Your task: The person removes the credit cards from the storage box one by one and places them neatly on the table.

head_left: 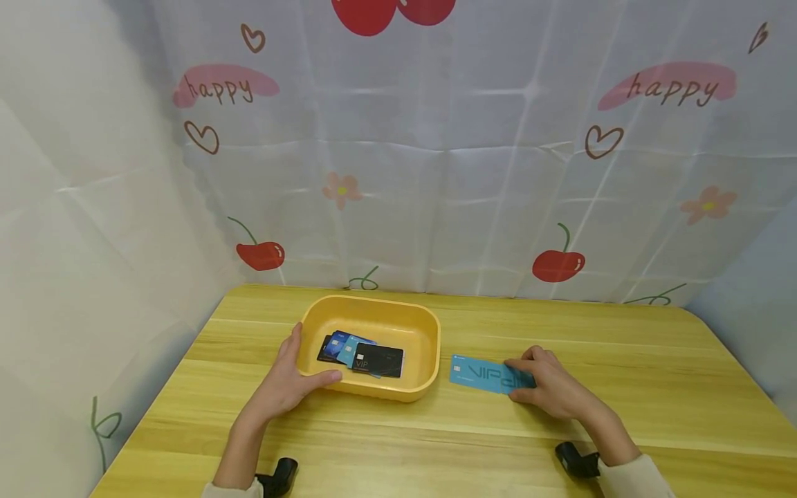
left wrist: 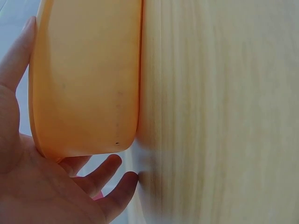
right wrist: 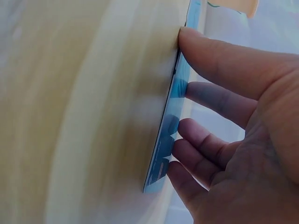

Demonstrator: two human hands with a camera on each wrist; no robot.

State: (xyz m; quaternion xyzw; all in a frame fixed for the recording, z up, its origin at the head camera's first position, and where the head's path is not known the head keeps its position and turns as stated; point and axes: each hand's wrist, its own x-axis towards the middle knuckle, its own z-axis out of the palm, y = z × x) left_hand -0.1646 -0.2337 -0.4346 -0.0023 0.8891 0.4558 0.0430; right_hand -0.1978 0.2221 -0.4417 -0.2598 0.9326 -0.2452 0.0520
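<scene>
A yellow plastic basin (head_left: 429, 346) stands on the table, with a black VIP card (head_left: 380, 361) and several blue and dark cards (head_left: 341, 346) overlapping inside it. My left hand (head_left: 288, 384) grips the basin's left end, thumb along the front rim and fingers around the outside. To the basin's right lies a light-blue VIP card (head_left: 470, 372), its right part overlapped by a second blue card (head_left: 519, 379). My right hand (head_left: 551, 384) pinches this second card between thumb and fingers. In the right wrist view the thumb (right wrist: 205, 49) is at the card's edge and the fingertips touch its face.
The wood-grain table (head_left: 398, 443) has rounded back corners. A white curtain (head_left: 436, 207) printed with cherries and hearts hangs behind it, and pale sheeting (head_left: 93, 242) hangs at the left. Black wrist devices (head_left: 575, 460) sit close over the table's front.
</scene>
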